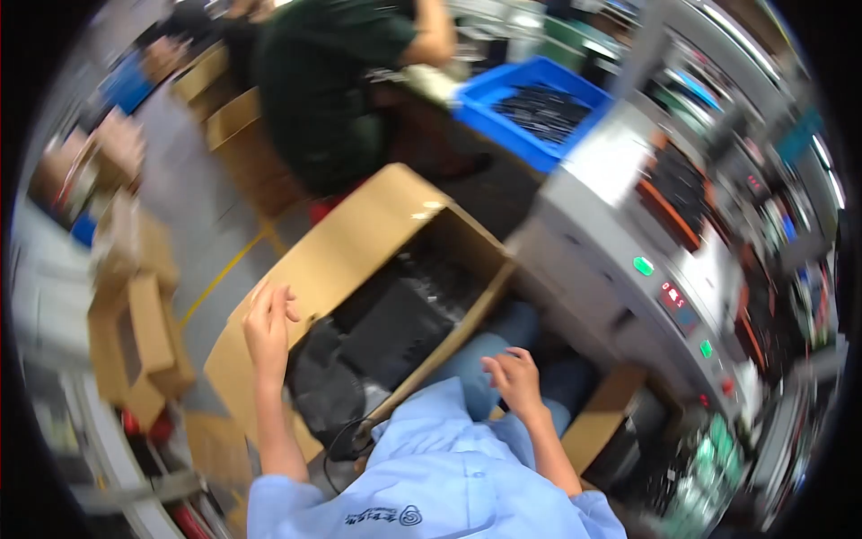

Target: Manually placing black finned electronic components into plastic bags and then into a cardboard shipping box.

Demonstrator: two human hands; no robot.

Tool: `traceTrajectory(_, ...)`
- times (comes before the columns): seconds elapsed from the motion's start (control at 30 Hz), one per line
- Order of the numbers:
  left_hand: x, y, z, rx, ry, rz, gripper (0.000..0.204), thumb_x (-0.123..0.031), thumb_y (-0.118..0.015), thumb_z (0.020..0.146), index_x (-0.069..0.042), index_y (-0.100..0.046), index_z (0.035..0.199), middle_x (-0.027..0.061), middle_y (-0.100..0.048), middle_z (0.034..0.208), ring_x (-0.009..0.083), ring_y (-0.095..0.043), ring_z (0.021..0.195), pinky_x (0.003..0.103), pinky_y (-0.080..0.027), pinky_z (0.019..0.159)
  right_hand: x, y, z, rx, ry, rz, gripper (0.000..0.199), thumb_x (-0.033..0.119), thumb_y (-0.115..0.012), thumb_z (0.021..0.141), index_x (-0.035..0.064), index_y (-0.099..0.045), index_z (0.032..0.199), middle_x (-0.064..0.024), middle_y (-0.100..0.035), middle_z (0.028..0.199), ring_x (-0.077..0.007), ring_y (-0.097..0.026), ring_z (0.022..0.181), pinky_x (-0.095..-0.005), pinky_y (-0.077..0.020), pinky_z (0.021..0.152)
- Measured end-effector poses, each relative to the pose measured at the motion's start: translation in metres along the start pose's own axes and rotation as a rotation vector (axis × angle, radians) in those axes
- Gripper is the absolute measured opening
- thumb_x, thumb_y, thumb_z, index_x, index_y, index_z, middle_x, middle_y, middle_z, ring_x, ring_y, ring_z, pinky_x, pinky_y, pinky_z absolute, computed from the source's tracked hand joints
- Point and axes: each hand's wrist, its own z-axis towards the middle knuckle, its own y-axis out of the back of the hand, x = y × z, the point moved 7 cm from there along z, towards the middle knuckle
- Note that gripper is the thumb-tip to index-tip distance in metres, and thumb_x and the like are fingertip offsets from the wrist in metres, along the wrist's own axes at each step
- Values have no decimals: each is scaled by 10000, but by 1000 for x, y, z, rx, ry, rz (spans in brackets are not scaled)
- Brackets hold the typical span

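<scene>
In front of me stands a large open cardboard box, tilted in the view. Black flat items and dark plastic wrapping lie inside it. My left hand is over the box's left flap, its fingers loosely bent and nothing visible in them. Whether it touches the flap I cannot tell. Above my lap, just outside the box's near right side, is my right hand. Its fingers are partly curled and apart, with no object showing. The picture is somewhat smeared by motion.
To the right runs a grey machine with lit green buttons and orange-red trays of dark parts. Beyond the box, a blue bin holds black pieces near a seated person in dark clothing. More cardboard boxes stand left.
</scene>
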Motion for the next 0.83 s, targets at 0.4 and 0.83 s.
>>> traceTrajectory(0.4,-234,-234,-98,796,-717,-230,190,4,-552,845,-24,-613,1023,143,-610,1054,345,-511,1121,418,-399,964,-64,96,-166,-587,-344,-31,138,166,-573,880,80,-635,968,-53,-660,808,-230,-611,749,-346,-441,777)
traceTrajectory(0.83,-277,-296,-123,974,-783,-202,175,-57,-569,872,-33,-624,1037,118,-618,1089,303,-506,1171,381,-399,976,-58,176,-174,-639,-337,82,88,170,-623,847,97,-673,843,-51,-653,719,-200,-645,741,-326,-470,722)
